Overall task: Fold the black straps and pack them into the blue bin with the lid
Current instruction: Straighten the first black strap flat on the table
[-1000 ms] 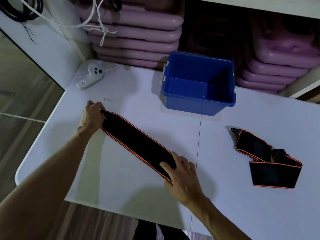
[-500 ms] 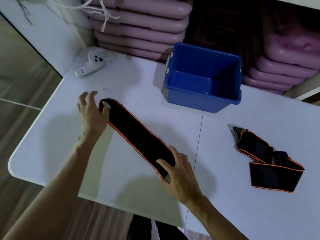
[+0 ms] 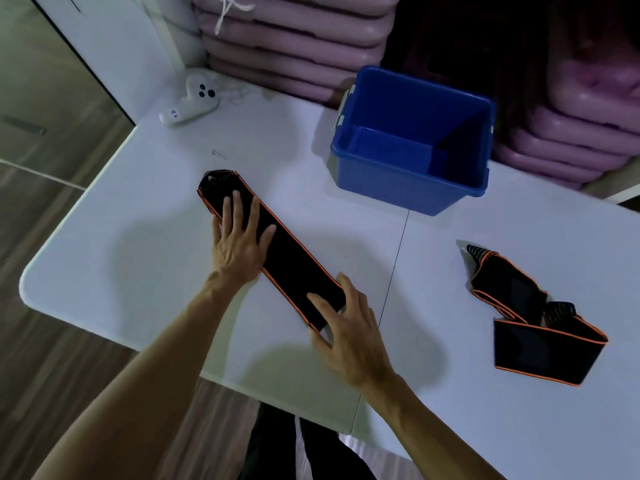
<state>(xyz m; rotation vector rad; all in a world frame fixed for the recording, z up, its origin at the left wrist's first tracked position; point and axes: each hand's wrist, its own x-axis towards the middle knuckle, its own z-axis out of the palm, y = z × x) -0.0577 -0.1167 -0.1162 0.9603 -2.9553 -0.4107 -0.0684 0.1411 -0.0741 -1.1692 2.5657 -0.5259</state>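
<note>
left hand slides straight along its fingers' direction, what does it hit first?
The left hand lies flat on the long black orange-edged strap, fingers pointing away from the person. Going on, it would pass the strap's far end; then probably the tiny screw-like object, though the line is uncertain.

Bare table (image 3: 311,216) lies between flat strap (image 3: 294,265) and open blue bin (image 3: 408,188).

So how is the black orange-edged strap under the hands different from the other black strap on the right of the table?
The black orange-edged strap under the hands lies flat and straight; the other black strap lies crumpled in loose loops. The left hand and right hand press the first one; nothing touches the second. Both are black with orange edging, and both lie on the white table, outside the blue plastic bin.
</note>
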